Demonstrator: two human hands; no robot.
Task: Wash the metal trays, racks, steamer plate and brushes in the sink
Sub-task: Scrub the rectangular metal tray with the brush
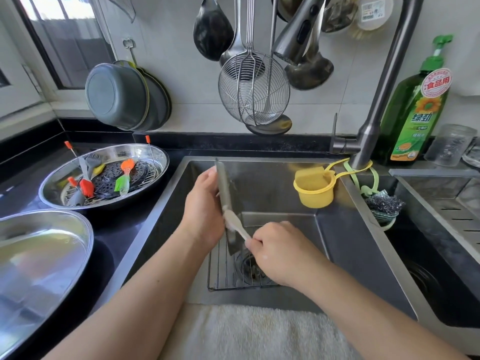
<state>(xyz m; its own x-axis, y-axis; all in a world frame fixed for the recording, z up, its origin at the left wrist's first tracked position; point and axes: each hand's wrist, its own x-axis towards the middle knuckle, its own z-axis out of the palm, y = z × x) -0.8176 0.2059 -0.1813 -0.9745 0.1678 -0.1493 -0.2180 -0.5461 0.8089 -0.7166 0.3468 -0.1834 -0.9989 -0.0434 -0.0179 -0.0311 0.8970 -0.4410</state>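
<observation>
Over the sink, my left hand grips a flat metal tray held on edge, nearly upright. My right hand holds the pale handle of a cleaning brush, whose head presses against the tray's right face. Below them a wire rack lies on the sink floor over the drain. On the counter to the left stands a round metal basin holding a black perforated steamer plate and red, green, orange and grey silicone brushes. A second metal tray sits at the near left.
The faucet rises at the right, its spray head hanging over the sink. A yellow sponge holder and a steel scourer hang on the sink's right wall. Dish soap stands behind. A towel lies along the front edge.
</observation>
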